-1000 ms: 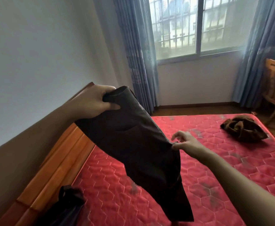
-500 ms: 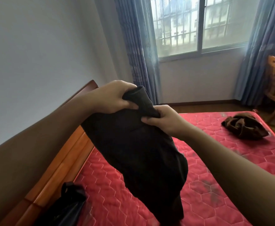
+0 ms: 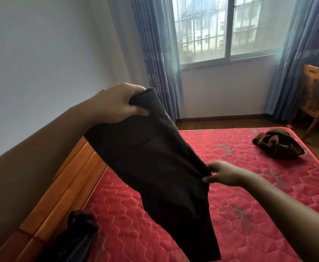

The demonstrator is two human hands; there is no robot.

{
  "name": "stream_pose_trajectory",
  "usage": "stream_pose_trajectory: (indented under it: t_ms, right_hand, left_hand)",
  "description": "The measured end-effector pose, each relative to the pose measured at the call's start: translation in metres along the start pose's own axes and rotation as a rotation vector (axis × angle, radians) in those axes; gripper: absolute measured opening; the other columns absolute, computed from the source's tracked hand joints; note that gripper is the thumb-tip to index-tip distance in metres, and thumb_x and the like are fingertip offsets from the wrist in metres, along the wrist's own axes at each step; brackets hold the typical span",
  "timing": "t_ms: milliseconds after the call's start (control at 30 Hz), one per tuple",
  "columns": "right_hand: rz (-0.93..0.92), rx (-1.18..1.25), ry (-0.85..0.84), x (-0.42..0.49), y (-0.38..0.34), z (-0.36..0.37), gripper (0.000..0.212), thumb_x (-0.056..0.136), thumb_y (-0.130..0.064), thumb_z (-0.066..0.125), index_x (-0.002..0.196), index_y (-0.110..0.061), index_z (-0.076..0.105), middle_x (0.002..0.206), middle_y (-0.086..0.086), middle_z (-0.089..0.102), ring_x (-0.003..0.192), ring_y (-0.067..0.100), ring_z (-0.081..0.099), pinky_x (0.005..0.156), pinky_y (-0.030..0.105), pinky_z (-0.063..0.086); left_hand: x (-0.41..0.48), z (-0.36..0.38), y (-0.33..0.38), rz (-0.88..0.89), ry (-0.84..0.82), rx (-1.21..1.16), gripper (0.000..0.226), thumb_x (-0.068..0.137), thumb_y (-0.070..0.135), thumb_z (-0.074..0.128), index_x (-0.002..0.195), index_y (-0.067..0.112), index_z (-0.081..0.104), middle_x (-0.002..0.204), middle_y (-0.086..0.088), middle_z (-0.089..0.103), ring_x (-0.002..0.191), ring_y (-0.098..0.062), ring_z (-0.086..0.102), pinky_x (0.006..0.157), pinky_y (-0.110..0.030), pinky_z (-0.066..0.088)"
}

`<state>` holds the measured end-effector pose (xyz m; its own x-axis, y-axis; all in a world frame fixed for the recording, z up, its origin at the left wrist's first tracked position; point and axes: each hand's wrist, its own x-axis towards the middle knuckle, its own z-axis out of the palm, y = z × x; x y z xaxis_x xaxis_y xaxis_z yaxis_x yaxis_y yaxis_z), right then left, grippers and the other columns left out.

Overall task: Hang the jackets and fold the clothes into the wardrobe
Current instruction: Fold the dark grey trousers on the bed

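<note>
A dark, folded garment (image 3: pixel 154 163) hangs in the air over the red mattress (image 3: pixel 249 195). My left hand (image 3: pixel 117 103) grips its top end, thumb across the cloth. Lower down, my right hand (image 3: pixel 223 173) pinches the garment's right edge at mid-length. The bottom of the garment drops toward the near edge of the bed. A crumpled brown garment (image 3: pixel 277 146) lies on the far right of the mattress. Another black garment (image 3: pixel 79 237) lies bunched at the near left, by the headboard.
A wooden headboard (image 3: pixel 60 186) runs along the left wall. Blue curtains (image 3: pixel 154 53) frame a barred window (image 3: pixel 224 27) ahead. A wooden chair (image 3: pixel 317 95) stands at the far right on the wooden floor.
My right hand has left the top of the garment beside my left hand and slid down its right edge to mid-length. The garment now hangs longer and flatter.
</note>
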<state>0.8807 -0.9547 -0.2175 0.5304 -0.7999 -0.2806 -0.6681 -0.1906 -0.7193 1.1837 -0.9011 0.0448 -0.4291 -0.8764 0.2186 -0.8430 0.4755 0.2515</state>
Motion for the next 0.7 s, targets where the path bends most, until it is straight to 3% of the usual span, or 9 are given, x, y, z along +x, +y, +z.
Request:
stream_pose_trajectory:
  t_ms: [67,100,167,267,333,433,500,700]
  right_hand:
    - [-0.128,0.143,0.072,-0.011,-0.044,-0.018,0.055,0.083,-0.03,0.082,0.134,-0.031,0.061,0.135,-0.012,0.061,0.128,0.009,0.054,0.107,0.03,0.042]
    - [-0.233,0.23,0.109,-0.017,-0.074,-0.025,0.061,0.083,-0.026,0.083,0.138,-0.028,0.057,0.137,-0.009,0.061,0.13,0.008,0.054,0.106,0.027,0.04]
    - [-0.418,0.371,0.132,-0.023,-0.13,-0.034,0.054,0.085,-0.011,0.081,0.134,-0.015,0.059,0.124,0.001,0.07,0.118,0.012,0.064,0.101,0.028,0.049]
    - [-0.521,0.346,0.301,-0.025,-0.182,-0.029,0.032,0.083,-0.01,0.078,0.109,0.004,0.066,0.09,0.01,0.068,0.084,0.018,0.062,0.08,0.039,0.052]
    - [-0.534,0.34,0.422,-0.025,-0.192,-0.021,0.027,0.083,-0.012,0.074,0.1,0.008,0.066,0.084,0.012,0.062,0.079,0.019,0.057,0.074,0.041,0.05]
    - [-0.495,0.503,0.502,-0.032,-0.201,-0.01,0.015,0.09,0.003,0.068,0.105,0.001,0.071,0.097,0.024,0.073,0.088,0.024,0.068,0.088,0.049,0.058]
    - [-0.45,0.546,0.545,-0.037,-0.205,-0.005,0.018,0.092,0.004,0.066,0.106,-0.004,0.073,0.105,0.019,0.075,0.094,0.026,0.072,0.094,0.052,0.057]
    - [-0.356,0.585,0.681,-0.062,-0.212,0.021,0.022,0.093,-0.001,0.067,0.112,-0.01,0.073,0.11,0.011,0.076,0.104,0.032,0.072,0.098,0.055,0.055]
  left_hand:
    - [-0.002,0.004,0.001,0.039,-0.021,-0.005,0.014,0.087,0.02,0.078,0.098,0.015,0.071,0.084,0.004,0.071,0.079,-0.008,0.066,0.071,-0.028,0.05]
    - [-0.003,0.008,0.002,0.066,-0.034,-0.005,0.013,0.087,0.021,0.078,0.097,0.016,0.07,0.084,0.005,0.07,0.079,-0.007,0.065,0.069,-0.024,0.049]
    - [-0.005,0.014,0.006,0.119,-0.052,0.012,0.011,0.087,0.023,0.078,0.091,0.021,0.068,0.081,0.009,0.068,0.078,-0.004,0.063,0.067,-0.018,0.044]
    - [-0.01,0.014,0.005,0.16,-0.03,-0.014,0.015,0.085,0.027,0.079,0.086,0.021,0.065,0.078,0.008,0.064,0.076,-0.005,0.061,0.069,-0.028,0.046]
    - [-0.02,0.005,-0.009,0.097,-0.054,-0.032,0.021,0.084,0.032,0.08,0.095,0.02,0.066,0.084,0.007,0.067,0.079,-0.006,0.063,0.073,-0.032,0.052]
    - [-0.052,-0.011,-0.051,-0.071,-0.196,-0.081,0.034,0.082,0.033,0.082,0.111,0.023,0.069,0.096,0.007,0.073,0.085,-0.004,0.068,0.078,-0.032,0.059]
    - [-0.077,-0.011,-0.078,-0.13,-0.207,-0.195,0.031,0.085,0.022,0.08,0.114,0.017,0.07,0.098,0.001,0.075,0.087,-0.009,0.07,0.079,-0.034,0.059]
    - [-0.121,0.018,-0.098,-0.145,0.107,-0.803,0.029,0.085,-0.002,0.073,0.112,0.002,0.066,0.096,-0.005,0.074,0.089,-0.014,0.073,0.075,-0.022,0.057]
